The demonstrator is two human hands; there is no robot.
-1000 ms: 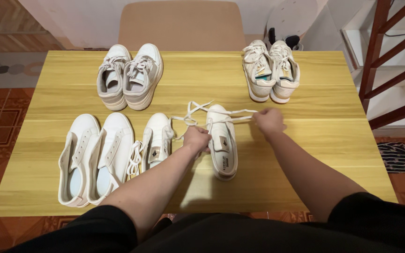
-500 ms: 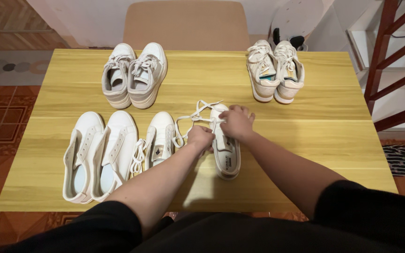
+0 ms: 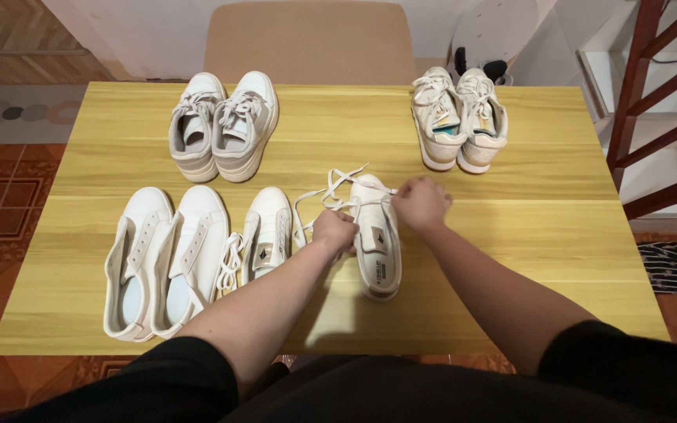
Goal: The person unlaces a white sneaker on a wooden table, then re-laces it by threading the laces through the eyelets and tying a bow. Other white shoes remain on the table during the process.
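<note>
Sneaker in hand: white low-top sneaker lies on the yellow wooden table, toe pointing away from you, heel toward you, right of centre in the near row.
Its mate: second white sneaker sits just beside it to the left, laces loose at its side.
Lace: white shoelace runs loose in loops over the toe end, stretched between your two hands.
Handling, shoe: you should judge it light and fairly stiff in the sole, soft in the upper; it will slide on the smooth tabletop if you pull sideways without pinning it.
Handling, lace: thin, limp, a little slippery; take it near the eyelets, pinched between thumb and forefinger, not at the far loops.
Left hand: fingers curled together, closed on the lace at the shoe's left edge and resting against the upper.
Right hand: fingers bunched together, pinching the lace's other run just right of the toe; knuckles face the camera, so the exact grip cannot be made out.
Other shoes: plain white pair at near left, grey-white laced pair far left, cream pair far right; all well apart from your hands.
</note>
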